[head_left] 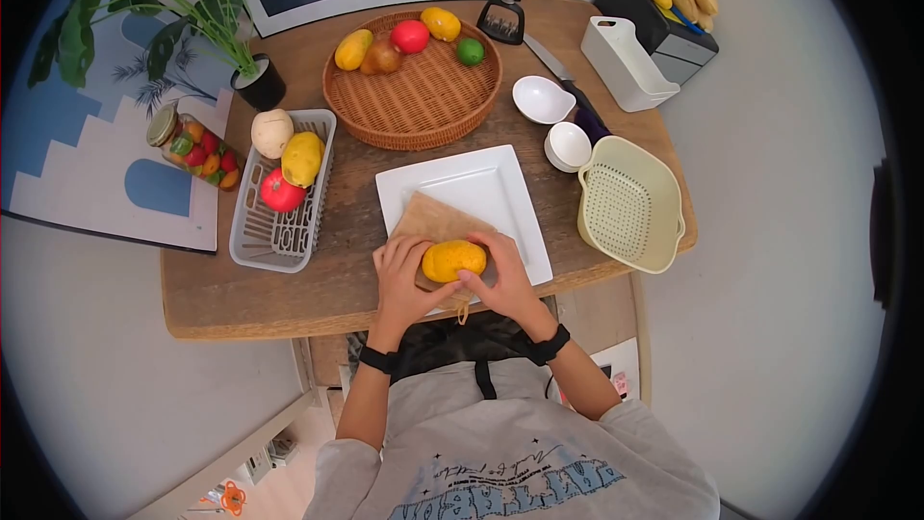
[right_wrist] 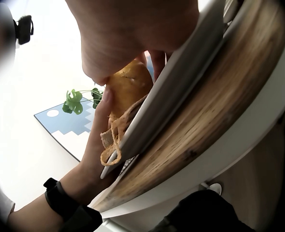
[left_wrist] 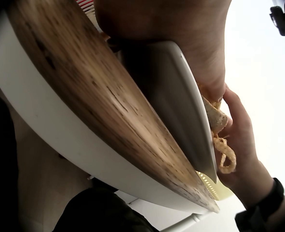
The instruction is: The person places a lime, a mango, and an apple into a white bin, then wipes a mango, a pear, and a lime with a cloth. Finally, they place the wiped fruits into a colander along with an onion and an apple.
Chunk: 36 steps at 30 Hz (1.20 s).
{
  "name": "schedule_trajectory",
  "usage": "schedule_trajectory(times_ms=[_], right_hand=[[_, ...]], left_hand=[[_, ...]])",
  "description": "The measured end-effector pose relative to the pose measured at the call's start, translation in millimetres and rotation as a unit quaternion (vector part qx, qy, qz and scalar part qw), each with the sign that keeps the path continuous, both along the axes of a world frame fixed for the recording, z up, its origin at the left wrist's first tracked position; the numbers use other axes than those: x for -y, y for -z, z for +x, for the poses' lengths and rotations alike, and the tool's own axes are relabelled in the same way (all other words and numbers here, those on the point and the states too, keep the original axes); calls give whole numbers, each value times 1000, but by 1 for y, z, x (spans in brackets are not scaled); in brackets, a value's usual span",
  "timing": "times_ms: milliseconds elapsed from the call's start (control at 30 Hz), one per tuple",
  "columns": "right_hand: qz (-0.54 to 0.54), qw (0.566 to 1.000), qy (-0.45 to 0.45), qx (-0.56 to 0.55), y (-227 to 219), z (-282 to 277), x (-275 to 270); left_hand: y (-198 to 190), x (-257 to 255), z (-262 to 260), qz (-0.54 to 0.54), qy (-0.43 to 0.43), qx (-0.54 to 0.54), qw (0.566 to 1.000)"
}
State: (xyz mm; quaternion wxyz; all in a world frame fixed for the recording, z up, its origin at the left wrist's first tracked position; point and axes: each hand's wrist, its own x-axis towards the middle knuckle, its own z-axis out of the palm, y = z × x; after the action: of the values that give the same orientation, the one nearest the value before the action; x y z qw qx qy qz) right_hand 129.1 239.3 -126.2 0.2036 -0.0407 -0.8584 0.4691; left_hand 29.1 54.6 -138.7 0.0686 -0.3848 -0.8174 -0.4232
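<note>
A yellow mango (head_left: 452,261) lies crosswise between both hands at the near side of a white square plate (head_left: 500,166). My left hand (head_left: 402,274) grips its left end, thumb along the near side. From the right, my right hand (head_left: 505,274) holds the other end, its thumb close to the left one. Beneath the mango is a small wooden board (head_left: 428,217) with a twine loop (right_wrist: 112,150) hanging over the plate's near edge. In the right wrist view the mango (right_wrist: 130,87) sits right over the board, partly covered by the hand.
Left stands a grey basket (head_left: 320,130) with several fruits, beside a fruit jar (head_left: 197,147). A round wicker tray (head_left: 414,101) holds more fruit at the back. Right are two white bowls (head_left: 541,99), a knife (head_left: 549,60) and a pale yellow colander (head_left: 630,202).
</note>
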Motion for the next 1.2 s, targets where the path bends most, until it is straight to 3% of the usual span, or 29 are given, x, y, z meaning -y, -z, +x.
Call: schedule_trajectory(times_ms=[1200], right_hand=[[-7, 999, 36, 2, 8, -3, 2]], left_hand=[[1, -1, 1, -2, -5, -10, 1000]])
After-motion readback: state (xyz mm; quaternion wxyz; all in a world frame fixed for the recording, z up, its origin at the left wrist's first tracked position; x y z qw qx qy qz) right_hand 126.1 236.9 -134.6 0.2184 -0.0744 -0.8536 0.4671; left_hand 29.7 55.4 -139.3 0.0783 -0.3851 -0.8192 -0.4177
